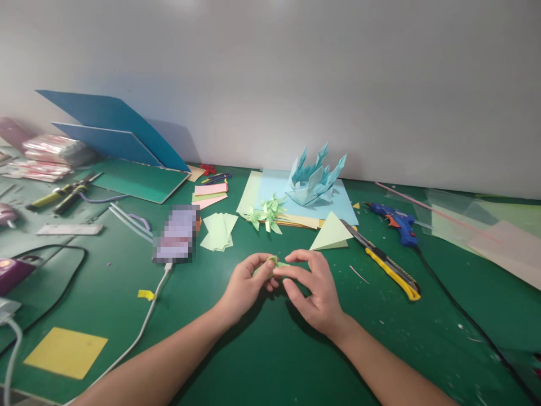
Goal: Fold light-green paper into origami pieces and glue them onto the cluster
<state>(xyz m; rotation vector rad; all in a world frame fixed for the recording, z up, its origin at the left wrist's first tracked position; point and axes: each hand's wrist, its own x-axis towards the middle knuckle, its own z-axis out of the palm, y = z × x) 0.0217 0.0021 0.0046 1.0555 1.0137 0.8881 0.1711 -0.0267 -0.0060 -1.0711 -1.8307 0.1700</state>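
Between thumb and fingers, my left hand [249,282] pinches a small light-green folded paper piece [274,261], mostly covered by the fingers. My right hand [315,290] is beside it with thumb and fingers apart, an index fingertip touching the folded paper's edge. Behind my hands lie several finished green paper flowers [268,213]. A stack of small green paper slips [218,231] is to the left of them. On the right, a folded green paper triangle [332,232] lies near a yellow utility knife [389,268].
A blue paper basket-like origami [310,186] stands on blue sheets [270,180] at the back. A blue glue gun [395,220] with a black cord is to the right. On the left are a phone [177,234] on a white cable, pliers [67,194], a blue folder [110,127] and yellow paper [65,352].
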